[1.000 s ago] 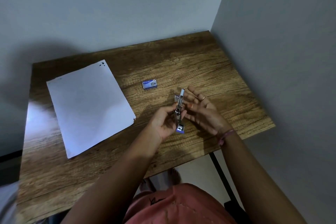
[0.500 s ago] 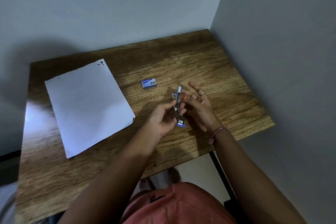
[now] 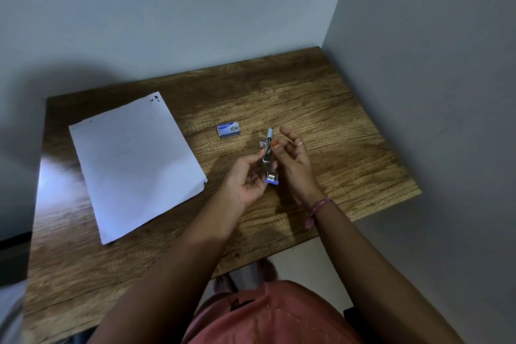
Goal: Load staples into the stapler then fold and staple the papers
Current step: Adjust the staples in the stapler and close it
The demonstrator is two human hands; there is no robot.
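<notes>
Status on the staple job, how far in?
Early. Stapler is opened up, held in the left hand; right hand works at it, so loading is underway. Staple box sits on the table. Paper lies flat: folding and stapling remain.

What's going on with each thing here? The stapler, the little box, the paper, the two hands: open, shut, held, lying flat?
stapler: opened out, held above the table between both hands
staple box: shut, lying on the table, untouched
papers: flat, unfolded, untouched
left hand: fingers curled, gripping the stapler
right hand: at the stapler's far part, outer fingers spread
table: bearing box and papers
</notes>
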